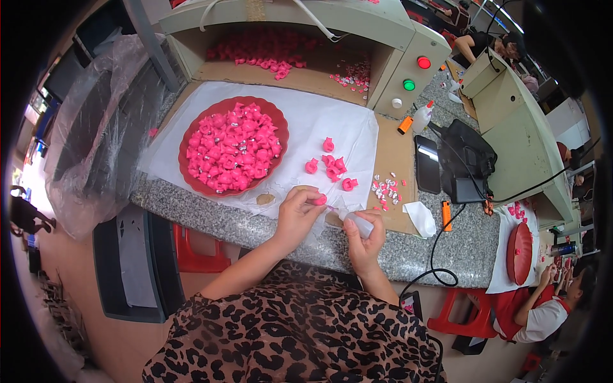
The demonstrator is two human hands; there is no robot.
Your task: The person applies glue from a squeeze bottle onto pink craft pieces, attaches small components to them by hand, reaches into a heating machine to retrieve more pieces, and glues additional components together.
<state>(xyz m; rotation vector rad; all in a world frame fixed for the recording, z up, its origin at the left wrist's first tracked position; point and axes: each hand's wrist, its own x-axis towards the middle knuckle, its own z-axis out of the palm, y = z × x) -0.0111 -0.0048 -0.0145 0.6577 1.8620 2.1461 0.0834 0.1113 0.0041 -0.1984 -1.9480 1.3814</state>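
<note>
Between the thumb and fingers of my left hand [299, 214] is a small pink plastic piece [320, 200]. My right hand [365, 242] is wrapped round a translucent white squeeze bottle [359, 225], tilted so its thin nozzle points at the pink piece. Whether the tip touches the piece, I cannot tell. Just beyond my hands, several loose pink figures [335, 167] lie on a white sheet [357, 121]. To the left, a red scalloped bowl [281, 121] is heaped with more of them. Small white and pink bits [386, 190] are scattered right of the sheet.
A cream box-like machine [408, 70] with buttons holds more pink pieces. At right are a phone [427, 165], a black bag [469, 153], another squeeze bottle [423, 117], an orange lighter [446, 216] and a black cable [433, 255]. A person [533, 313] sits at far right.
</note>
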